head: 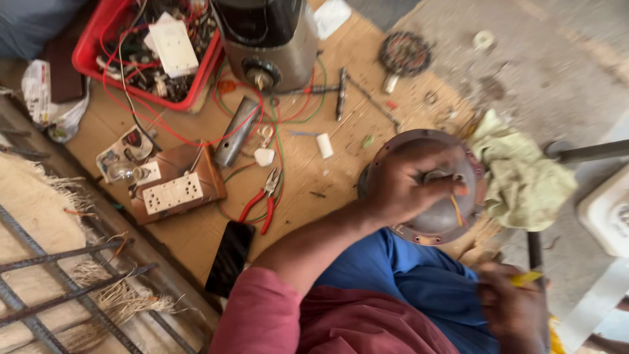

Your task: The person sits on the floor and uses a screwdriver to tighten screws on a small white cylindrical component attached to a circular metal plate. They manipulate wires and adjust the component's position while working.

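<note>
looking down from the head view, i see my left hand (409, 187) spread over a round domed metal cover (438, 219), fingers clenched on a small fitting at its crown, from which a short yellow wire (456, 211) sticks out. the cover rests on my lap over blue cloth (419, 275), directly under that hand, its flat flange facing up and toward me. my right hand (511, 308) sits lower right, well apart from the cover, closed around a thin yellow-handled tool (526, 278) whose long axis points up and right, away from the cover; so the left hand is the nearer one. a crumpled pale green rag (521, 177) lies just beside the cover's right edge, touching it. on the cardboard sheet (196, 242) to the left lie red-handled pliers (262, 200), a black phone (229, 259), a white socket board (173, 193) and a red tray (98, 62) of parts, all well apart. nothing stands between tool and cover.
</note>
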